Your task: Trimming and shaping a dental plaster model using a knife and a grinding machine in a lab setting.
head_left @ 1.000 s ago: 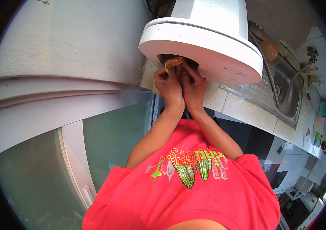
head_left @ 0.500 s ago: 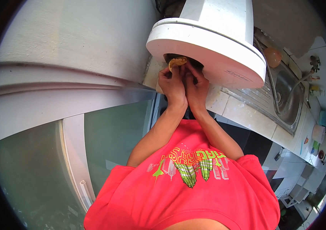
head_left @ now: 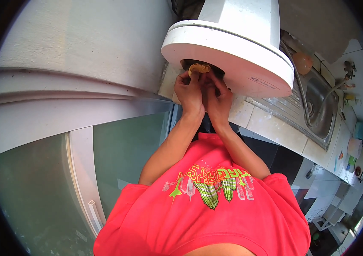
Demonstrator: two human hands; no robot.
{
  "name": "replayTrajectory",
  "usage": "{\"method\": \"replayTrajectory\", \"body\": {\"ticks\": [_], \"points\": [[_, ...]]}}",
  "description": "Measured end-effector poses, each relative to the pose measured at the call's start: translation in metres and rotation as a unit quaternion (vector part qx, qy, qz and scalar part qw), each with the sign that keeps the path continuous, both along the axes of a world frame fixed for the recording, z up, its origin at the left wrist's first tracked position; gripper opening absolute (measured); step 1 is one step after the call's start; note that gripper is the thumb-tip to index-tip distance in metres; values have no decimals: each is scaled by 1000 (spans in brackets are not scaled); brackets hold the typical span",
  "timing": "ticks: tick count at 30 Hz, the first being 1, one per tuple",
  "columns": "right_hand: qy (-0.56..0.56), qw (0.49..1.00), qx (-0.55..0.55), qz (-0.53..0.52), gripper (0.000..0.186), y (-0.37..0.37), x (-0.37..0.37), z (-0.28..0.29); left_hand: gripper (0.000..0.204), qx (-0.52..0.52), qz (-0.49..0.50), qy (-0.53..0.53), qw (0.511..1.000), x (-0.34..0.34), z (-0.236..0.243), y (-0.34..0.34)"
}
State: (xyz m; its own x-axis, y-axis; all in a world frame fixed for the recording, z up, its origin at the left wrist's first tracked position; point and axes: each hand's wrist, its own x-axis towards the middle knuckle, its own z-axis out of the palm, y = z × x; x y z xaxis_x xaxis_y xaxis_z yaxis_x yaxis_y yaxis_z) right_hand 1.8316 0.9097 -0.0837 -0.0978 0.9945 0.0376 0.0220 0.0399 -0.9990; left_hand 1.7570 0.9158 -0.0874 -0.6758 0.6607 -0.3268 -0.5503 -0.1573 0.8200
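Observation:
A small, curved, yellow-brown piece with a crinkled surface (head_left: pixel 198 68) is held at the fingertips, and its kind I cannot make out. My left hand (head_left: pixel 188 91) pinches it from the left, fingers closed. Close beside it, wrists nearly together, my right hand (head_left: pixel 218 97) has its fingers bent at the piece's right end; whether they grip it is partly hidden. Both hands are at the dark opening in the front of a white rounded housing (head_left: pixel 237 64). The inside of that opening is mostly hidden by the fingers and the piece.
A tiled counter (head_left: pixel 283 128) runs to the right, with a steel sink (head_left: pixel 318 106), a grey hose (head_left: pixel 303 96) and an orange rounded item (head_left: pixel 302 63). A tap (head_left: pixel 347 77) is on the wall. Left are a pale wall (head_left: pixel 83 38) and framed greenish glass panels (head_left: pixel 126 145).
My left hand has shifted slightly left and the two wrists have drawn a little apart. The piece has turned slightly at the fingertips, still at the opening.

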Motion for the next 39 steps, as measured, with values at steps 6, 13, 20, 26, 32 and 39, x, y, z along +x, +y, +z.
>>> {"method": "replayTrajectory", "body": {"ticks": [6, 13, 20, 26, 32, 39], "points": [[18, 1000, 2, -4, 43, -4, 4, -5, 12, -11, -24, -24, 999, -3, 10, 1], [109, 993, -53, 9, 33, -14, 24, 5, 15, 18, -121, 38, 992, -9, 24, -19], [290, 921, -249, 74, 30, -13, 29, 42, 22, 159, -195, 281, 926, -21, 38, -49], [361, 886, -280, 76, 31, -9, 20, 36, 28, 70, -183, 178, 964, -27, 44, -51], [400, 868, -293, 11, 25, 4, 3, 21, 28, 33, -170, 30, 984, -29, 45, -39], [446, 836, -316, -41, 22, 21, -15, 10, 24, -37, -154, -38, 987, -41, 35, -8]]}}
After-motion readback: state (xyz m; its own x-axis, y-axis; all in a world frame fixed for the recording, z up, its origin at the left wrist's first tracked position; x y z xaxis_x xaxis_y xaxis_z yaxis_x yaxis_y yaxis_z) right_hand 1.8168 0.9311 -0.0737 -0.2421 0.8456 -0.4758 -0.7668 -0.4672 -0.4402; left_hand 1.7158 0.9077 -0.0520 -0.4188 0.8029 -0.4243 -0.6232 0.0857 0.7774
